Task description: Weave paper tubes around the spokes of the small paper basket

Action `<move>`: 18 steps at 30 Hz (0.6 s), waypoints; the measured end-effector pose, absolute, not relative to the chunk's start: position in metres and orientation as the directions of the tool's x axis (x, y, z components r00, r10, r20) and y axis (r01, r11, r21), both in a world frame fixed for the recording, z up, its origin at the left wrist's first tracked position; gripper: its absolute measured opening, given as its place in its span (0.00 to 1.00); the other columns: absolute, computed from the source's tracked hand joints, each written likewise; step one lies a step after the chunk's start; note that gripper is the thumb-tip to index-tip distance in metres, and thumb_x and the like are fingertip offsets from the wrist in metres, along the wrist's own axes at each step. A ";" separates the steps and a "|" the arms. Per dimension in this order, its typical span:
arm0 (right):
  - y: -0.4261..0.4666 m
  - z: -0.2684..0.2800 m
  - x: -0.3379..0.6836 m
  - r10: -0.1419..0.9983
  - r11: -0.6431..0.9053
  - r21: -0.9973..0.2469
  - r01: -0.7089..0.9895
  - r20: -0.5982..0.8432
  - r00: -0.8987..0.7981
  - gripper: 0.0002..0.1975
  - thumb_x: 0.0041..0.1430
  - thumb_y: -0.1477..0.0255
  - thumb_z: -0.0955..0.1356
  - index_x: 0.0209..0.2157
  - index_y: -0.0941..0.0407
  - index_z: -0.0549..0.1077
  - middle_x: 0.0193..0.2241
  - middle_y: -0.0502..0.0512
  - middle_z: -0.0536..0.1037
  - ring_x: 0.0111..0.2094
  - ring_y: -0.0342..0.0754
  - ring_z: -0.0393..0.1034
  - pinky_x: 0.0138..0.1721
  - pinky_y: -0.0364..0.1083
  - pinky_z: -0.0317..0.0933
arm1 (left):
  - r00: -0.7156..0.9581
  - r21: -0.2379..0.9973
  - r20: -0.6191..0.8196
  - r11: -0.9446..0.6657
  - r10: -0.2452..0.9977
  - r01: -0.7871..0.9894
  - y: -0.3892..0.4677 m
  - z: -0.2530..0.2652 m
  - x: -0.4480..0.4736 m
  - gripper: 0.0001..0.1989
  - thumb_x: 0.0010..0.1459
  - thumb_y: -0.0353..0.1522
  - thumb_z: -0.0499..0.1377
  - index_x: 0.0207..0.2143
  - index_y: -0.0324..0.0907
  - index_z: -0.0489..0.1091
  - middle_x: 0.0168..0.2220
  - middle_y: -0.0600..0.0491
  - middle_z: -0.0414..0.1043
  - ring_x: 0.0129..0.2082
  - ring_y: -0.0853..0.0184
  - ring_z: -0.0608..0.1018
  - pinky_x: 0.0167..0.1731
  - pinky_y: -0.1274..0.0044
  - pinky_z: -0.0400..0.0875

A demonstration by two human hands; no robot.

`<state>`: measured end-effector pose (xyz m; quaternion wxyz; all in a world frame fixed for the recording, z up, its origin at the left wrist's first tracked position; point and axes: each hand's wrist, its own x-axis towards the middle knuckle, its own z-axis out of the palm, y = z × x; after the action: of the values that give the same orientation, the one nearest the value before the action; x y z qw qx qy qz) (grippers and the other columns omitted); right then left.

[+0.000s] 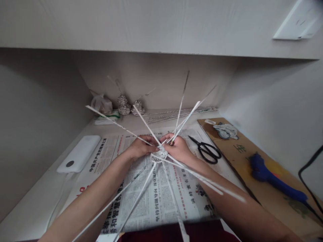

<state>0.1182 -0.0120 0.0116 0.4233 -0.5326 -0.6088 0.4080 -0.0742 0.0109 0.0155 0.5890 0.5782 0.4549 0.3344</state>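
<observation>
- The left hand [143, 147] grasps the left far edge of a small woven paper piece [158, 155], fingers curled and thumb against the weave.
- The right hand [178, 148] pinches the same piece at its right far edge, where strips leave it; its curled fingers partly hide what else they may hold.
- The woven piece sits between the two hands, a little nearer the wearer than the fingertips. It is roundish, with no clear long axis, and both hands touch it, so neither is plainly nearer.
- Paper strips [145, 122] fan out from it: some slant up and away beyond the hands, some run down toward the wearer, and a pair passes across the right forearm.
- Below lies a spread newspaper [141, 205]. Whether the piece rests on it or is held just above, I cannot tell.
- Black scissors [209, 152] lie just right of the right hand, tips pointing away and to the left.
- Farther right, a cardboard sheet [239, 161] bears a blue glue gun [277, 183] and a crumpled grey item [225, 131].
- On the left is a white device [79, 154] with a cable.
- At the back lie a bundle of paper sticks [164, 117], two woven gourd shapes [123, 105] and a plastic bag [101, 103].
</observation>
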 end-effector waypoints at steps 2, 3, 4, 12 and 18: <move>-0.011 0.009 0.119 0.988 0.145 -0.945 0.294 0.124 -0.089 0.11 0.48 0.74 0.70 0.36 0.56 0.78 0.24 0.47 0.77 0.23 0.42 0.66 0.27 0.41 0.60 | 0.368 0.990 -0.121 0.086 0.922 0.110 0.011 0.015 -0.072 0.17 0.37 0.34 0.73 0.32 0.35 0.78 0.23 0.54 0.73 0.19 0.73 0.67 0.19 0.80 0.57; -0.010 0.009 0.119 0.987 0.152 -0.948 0.280 0.130 -0.095 0.11 0.47 0.73 0.70 0.36 0.56 0.78 0.24 0.47 0.77 0.23 0.42 0.66 0.26 0.41 0.60 | 0.378 0.993 -0.102 0.070 0.920 0.098 0.011 0.015 -0.071 0.17 0.38 0.34 0.73 0.32 0.35 0.78 0.23 0.54 0.73 0.19 0.73 0.67 0.19 0.80 0.58; -0.010 0.008 0.119 0.987 0.149 -0.953 0.264 0.129 -0.095 0.11 0.47 0.73 0.70 0.36 0.56 0.77 0.24 0.47 0.77 0.23 0.42 0.67 0.27 0.41 0.60 | 0.387 0.995 -0.083 0.052 0.918 0.090 0.010 0.015 -0.070 0.16 0.38 0.34 0.72 0.31 0.35 0.78 0.23 0.53 0.73 0.20 0.73 0.67 0.20 0.80 0.58; -0.011 0.017 0.118 0.996 0.089 -0.944 0.317 0.084 -0.029 0.11 0.47 0.77 0.70 0.35 0.55 0.78 0.28 0.49 0.80 0.28 0.44 0.72 0.31 0.41 0.64 | 0.338 0.996 -0.063 0.040 0.939 0.074 0.007 0.012 -0.065 0.17 0.41 0.37 0.72 0.33 0.37 0.78 0.23 0.55 0.73 0.17 0.74 0.66 0.17 0.80 0.58; -0.012 0.011 0.117 0.985 0.172 -0.890 0.423 0.159 -0.068 0.11 0.49 0.77 0.69 0.36 0.54 0.78 0.28 0.48 0.81 0.29 0.44 0.73 0.32 0.42 0.64 | 0.276 0.999 -0.024 0.012 0.961 0.046 0.009 0.001 -0.060 0.17 0.41 0.40 0.74 0.30 0.38 0.78 0.19 0.56 0.70 0.15 0.75 0.63 0.13 0.80 0.55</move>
<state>0.1171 -0.0119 0.0112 0.4111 -0.5450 -0.6459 0.3417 -0.0600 0.0090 0.0012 0.5583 0.5714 0.4406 0.4095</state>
